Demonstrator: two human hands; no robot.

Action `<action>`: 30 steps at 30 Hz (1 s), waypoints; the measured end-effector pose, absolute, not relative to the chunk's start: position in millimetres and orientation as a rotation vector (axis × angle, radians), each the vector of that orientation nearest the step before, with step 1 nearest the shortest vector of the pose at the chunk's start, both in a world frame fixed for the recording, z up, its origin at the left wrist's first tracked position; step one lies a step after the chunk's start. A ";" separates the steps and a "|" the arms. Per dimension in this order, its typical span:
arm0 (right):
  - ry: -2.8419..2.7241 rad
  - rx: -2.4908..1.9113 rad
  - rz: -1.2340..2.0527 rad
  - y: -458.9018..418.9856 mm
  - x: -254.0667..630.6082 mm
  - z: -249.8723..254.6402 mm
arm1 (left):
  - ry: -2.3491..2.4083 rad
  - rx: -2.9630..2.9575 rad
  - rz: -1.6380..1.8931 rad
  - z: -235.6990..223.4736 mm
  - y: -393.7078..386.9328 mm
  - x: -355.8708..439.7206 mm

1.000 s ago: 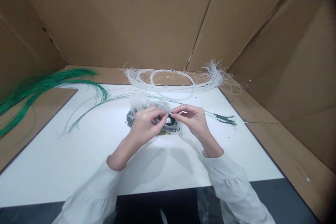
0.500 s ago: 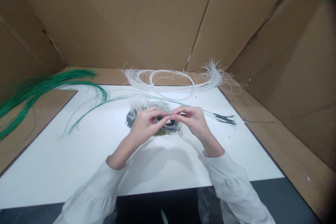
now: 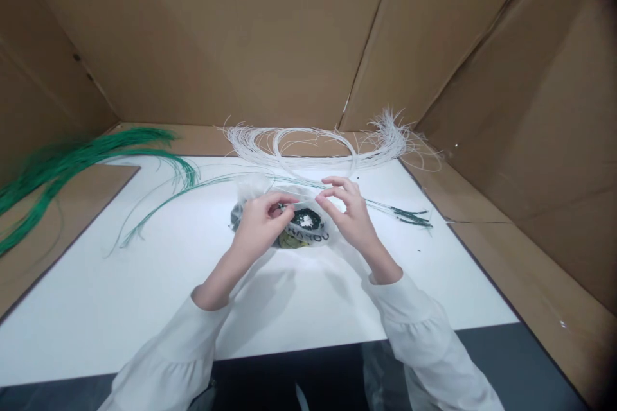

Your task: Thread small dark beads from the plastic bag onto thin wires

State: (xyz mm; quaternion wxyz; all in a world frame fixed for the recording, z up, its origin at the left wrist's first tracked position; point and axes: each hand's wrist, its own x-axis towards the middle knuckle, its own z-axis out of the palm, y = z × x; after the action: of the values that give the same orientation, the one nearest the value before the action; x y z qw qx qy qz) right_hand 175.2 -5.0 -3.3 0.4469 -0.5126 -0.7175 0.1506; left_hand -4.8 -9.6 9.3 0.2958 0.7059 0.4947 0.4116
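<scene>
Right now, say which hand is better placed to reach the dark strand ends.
Probably the right hand, nearer the dark strand ends; the left hand, closed in a pinch, is farther off.

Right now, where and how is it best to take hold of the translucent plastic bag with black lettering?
Probably grip the plastic bag by its raised, bunched back-left part, coming from the left: that plastic rises above the rest, while the right part appears open, showing dark contents.
</scene>
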 end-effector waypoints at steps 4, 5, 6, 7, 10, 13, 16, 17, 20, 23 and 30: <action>-2.055 -1.463 0.268 -1.2 171.1 -22.7 | 1.238 1.746 1.176 5.9 -6.6 -6.6; -2.096 -1.501 0.248 -0.4 169.2 -27.6 | 1.220 1.728 1.178 5.1 -6.1 -7.0; -2.117 -1.526 0.225 0.3 167.4 -32.0 | 1.210 1.717 1.176 4.4 -5.6 -7.4; -2.126 -1.540 0.202 1.0 165.6 -35.7 | 1.207 1.711 1.176 3.7 -5.2 -7.6; -2.128 -1.530 0.163 3.3 161.7 -42.3 | 1.209 1.704 1.182 2.5 -4.8 -7.3; -2.136 -1.518 0.155 5.4 160.1 -45.7 | 1.201 1.664 1.164 4.0 -5.6 -5.4; -2.139 -1.516 0.156 6.1 159.8 -47.0 | 1.173 1.597 1.147 8.2 -7.2 -2.9; -2.134 -1.512 0.161 5.8 160.0 -46.2 | 1.157 1.573 1.148 9.8 -7.9 -2.2; -2.052 -1.461 0.189 2.3 161.5 -37.0 | 1.105 1.516 1.157 13.4 -9.9 -1.3; -1.803 -1.314 0.318 -4.1 164.1 -19.7 | 1.091 1.523 1.156 14.7 -12.4 -1.7; -1.157 -0.885 1.206 -16.5 162.9 4.4 | 1.146 1.778 1.278 16.8 -22.6 0.8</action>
State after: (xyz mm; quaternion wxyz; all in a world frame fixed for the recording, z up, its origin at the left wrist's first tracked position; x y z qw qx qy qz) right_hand 162.9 -16.5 4.4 0.5851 -0.3796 -0.4962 0.5170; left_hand 0.8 -22.6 16.8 0.3288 0.6795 0.4380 0.4882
